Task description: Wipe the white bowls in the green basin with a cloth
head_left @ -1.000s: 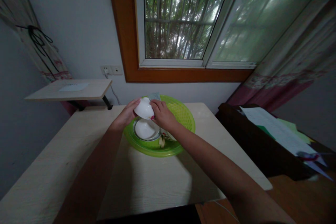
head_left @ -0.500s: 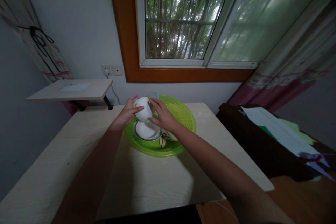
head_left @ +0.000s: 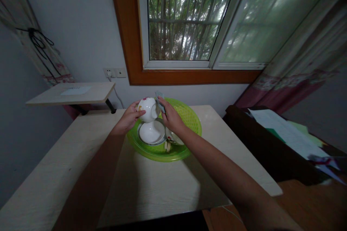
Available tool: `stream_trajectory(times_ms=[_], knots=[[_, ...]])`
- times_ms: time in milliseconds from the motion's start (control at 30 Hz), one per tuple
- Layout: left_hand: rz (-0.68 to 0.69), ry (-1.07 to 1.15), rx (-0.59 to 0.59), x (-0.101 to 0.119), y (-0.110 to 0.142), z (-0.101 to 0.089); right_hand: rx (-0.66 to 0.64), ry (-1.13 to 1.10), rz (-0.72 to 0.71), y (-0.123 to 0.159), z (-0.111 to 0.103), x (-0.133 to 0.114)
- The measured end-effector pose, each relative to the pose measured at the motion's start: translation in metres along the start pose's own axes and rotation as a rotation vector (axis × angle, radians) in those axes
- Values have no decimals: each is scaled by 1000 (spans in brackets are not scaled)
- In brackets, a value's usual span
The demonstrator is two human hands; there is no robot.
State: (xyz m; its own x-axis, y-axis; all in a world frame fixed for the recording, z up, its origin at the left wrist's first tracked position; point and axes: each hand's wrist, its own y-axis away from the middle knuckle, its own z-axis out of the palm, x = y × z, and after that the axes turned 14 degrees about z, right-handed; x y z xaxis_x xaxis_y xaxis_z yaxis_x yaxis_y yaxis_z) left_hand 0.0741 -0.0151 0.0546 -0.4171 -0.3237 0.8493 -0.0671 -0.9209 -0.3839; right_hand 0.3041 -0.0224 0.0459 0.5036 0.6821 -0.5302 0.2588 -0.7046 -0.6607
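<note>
My left hand (head_left: 129,117) grips a small white bowl (head_left: 146,109) with a coloured pattern, held tilted above a round green basket (head_left: 191,121) on the table. My right hand (head_left: 169,117) is closed on a small grey-blue cloth (head_left: 159,101) and presses it against the bowl's right side. Under the bowl, inside the basket, sits a white plate (head_left: 151,132). Another patterned dish (head_left: 173,138) lies below my right hand, mostly hidden, with pale chopstick ends (head_left: 167,146) beside it.
The pale wooden table (head_left: 151,184) reaches the wall under the window. A small shelf (head_left: 72,93) juts out at the left with a wall socket (head_left: 115,72) behind it. A dark cabinet (head_left: 260,144) with papers (head_left: 287,133) stands at the right.
The bowl has been turned and lifted a little, its patterned outside now showing. My right hand has moved up with the cloth against the bowl's side.
</note>
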Motion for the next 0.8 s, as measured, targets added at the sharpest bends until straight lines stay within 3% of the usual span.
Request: stream_trajectory(times_ms=[267, 700, 800], knots=[[-44, -24, -111, -4, 2, -2, 75, 52, -32, -2, -4, 1], [-55, -128, -199, -5, 3, 1, -139, 170, -124, -2, -12, -13], [-44, -112, -231, -5, 4, 1, -147, 146, -93, -4, -7, -10]])
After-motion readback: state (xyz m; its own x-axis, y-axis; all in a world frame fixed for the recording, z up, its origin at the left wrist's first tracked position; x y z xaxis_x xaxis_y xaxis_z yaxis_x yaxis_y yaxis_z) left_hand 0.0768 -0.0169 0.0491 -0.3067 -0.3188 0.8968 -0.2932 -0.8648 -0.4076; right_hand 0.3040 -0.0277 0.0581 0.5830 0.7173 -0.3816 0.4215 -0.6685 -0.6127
